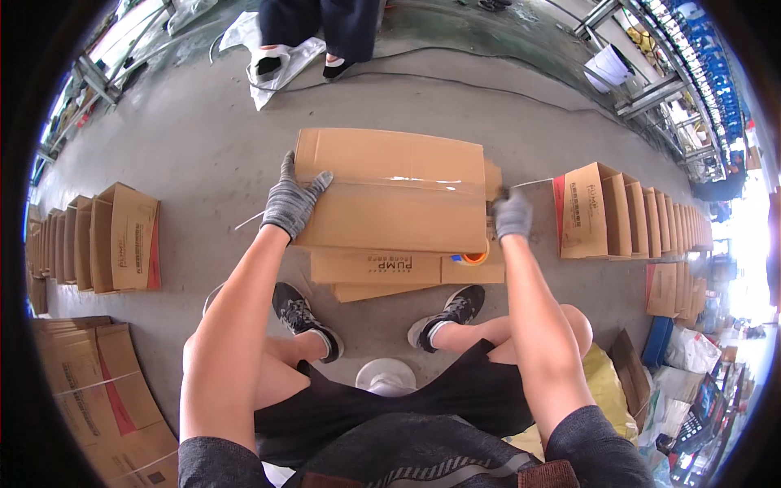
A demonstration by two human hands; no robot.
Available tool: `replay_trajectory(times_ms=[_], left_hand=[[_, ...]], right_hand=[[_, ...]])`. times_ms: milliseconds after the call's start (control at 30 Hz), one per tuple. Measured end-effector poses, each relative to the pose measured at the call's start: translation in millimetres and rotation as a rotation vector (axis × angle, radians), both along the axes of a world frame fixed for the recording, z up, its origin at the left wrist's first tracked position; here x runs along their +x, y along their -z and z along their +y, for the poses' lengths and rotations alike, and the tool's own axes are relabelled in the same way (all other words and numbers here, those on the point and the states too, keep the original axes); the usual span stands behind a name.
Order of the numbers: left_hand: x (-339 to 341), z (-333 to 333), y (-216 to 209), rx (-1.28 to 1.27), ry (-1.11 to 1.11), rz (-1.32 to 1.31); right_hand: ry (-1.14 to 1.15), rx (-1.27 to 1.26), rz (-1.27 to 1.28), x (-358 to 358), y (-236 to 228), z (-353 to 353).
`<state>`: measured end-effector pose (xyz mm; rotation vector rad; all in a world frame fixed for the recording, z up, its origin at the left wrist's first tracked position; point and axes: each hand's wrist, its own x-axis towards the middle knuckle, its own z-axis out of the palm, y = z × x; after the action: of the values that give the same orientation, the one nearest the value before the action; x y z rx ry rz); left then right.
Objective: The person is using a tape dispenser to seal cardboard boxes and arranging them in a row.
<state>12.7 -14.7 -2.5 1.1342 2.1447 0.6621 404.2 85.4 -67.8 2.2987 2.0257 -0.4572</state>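
In front of me a closed cardboard box (399, 191) lies on a stack of flattened cartons (370, 268), a strip of clear tape along the middle of its upper face. My left hand (294, 202), in a grey knit glove, grips the box's left edge with the thumb on top. At the right end of the box is my right hand (513, 214), gloved too and smeared by motion; its fingers seem curled, and a small dark thing shows at them. Partly hidden under the box's right front corner, a roll of tape (474, 257) with an orange and yellow core sits on the cartons.
Rows of open cartons stand at the left (126, 236) and right (584, 213). Strapped flat cartons (114, 398) lie at lower left. Another person's legs (321, 32) are ahead, by a white plastic sheet (281, 73). A white bucket (608, 68) stands far right.
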Motion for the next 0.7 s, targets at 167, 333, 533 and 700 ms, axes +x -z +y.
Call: replay_trajectory(times_ms=[167, 333, 533, 700], left_hand=[[37, 28, -1, 0.023, 0.065, -0.119], [30, 37, 28, 0.090, 0.164, -0.059], [29, 31, 8, -0.076, 0.059, -0.192], [16, 26, 8, -0.286, -0.072, -0.378]], right_hand=[[-0.161, 0.670, 0.712, -118, -110, -6], [-0.538, 0.629, 0.288, -207, -63, -8], [-0.439, 0.603, -0.172, -57, -54, 17], [0.025, 0.080, 0.957, -6, -39, 21]])
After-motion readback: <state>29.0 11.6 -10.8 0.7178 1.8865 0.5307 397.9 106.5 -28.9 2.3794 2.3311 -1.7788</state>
